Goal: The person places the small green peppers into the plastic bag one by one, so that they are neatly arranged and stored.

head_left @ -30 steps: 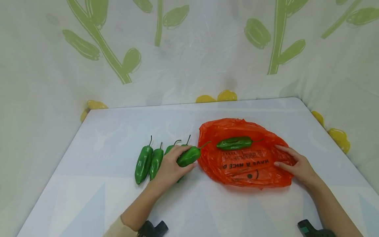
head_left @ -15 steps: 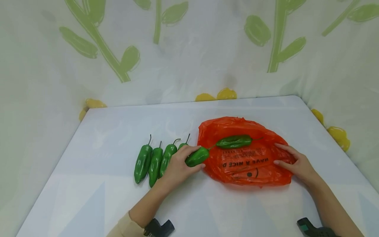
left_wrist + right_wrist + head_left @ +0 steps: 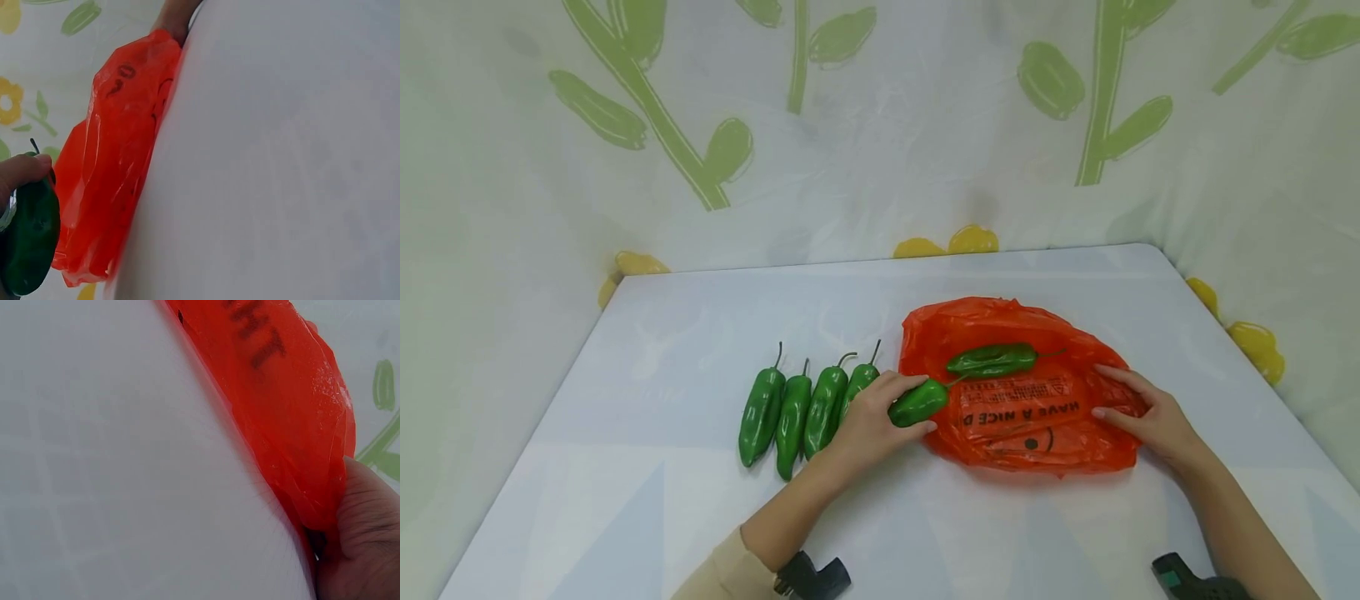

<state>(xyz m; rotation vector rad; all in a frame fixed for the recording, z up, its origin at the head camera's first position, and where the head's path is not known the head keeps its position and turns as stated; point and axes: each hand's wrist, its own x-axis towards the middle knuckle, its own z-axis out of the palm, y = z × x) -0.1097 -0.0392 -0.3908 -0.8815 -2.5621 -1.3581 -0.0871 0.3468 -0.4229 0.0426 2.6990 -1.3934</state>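
Note:
In the head view my left hand (image 3: 876,421) holds a green chili pepper (image 3: 919,403) between thumb and fingers, its stem pointing right over the near-left edge of a red plastic bag (image 3: 1000,450). The left wrist view shows this pepper (image 3: 34,234) large, with a thumb across its top. Another green pepper (image 3: 992,360) lies lengthwise on the bag. My right hand (image 3: 1161,425) grips the bag's right end, thumb and forefinger spread on its upper side; the other fingers are hidden. In the right wrist view, the thumb (image 3: 369,512) rests against the red film.
Several green peppers (image 3: 762,415) lie side by side left of the bag, stems away from me; my left hand partly covers the rightmost. The white table (image 3: 647,358) meets a patterned cloth wall (image 3: 925,167) at its back edge.
My left hand has carried the pepper rightward, from beside the row to over the bag's left edge, uncovering more of the row. The right hand and bag have stayed put.

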